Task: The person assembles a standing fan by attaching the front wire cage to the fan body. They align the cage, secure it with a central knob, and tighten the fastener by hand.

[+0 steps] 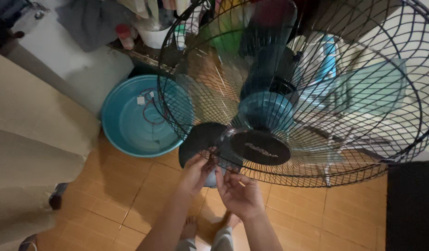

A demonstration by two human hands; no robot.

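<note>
The lower rim of a black wire fan guard (pixel 289 93), still fitted over translucent blades (pixel 363 88), is pinched by the left hand (pixel 195 173) and right hand (pixel 240 193).

The fan guard (pixel 312 93) is cut off by the top and right picture edges. The fan blades (pixel 363 88) are seen only blurred through the wires. The fingertips of the left hand (pixel 196 173) are partly hidden among the guard wires, so their grip cannot be determined. The small items in the blue basin (pixel 131 125) are too small to identify. The feet (pixel 191 227) are partly hidden by the forearms.
</note>
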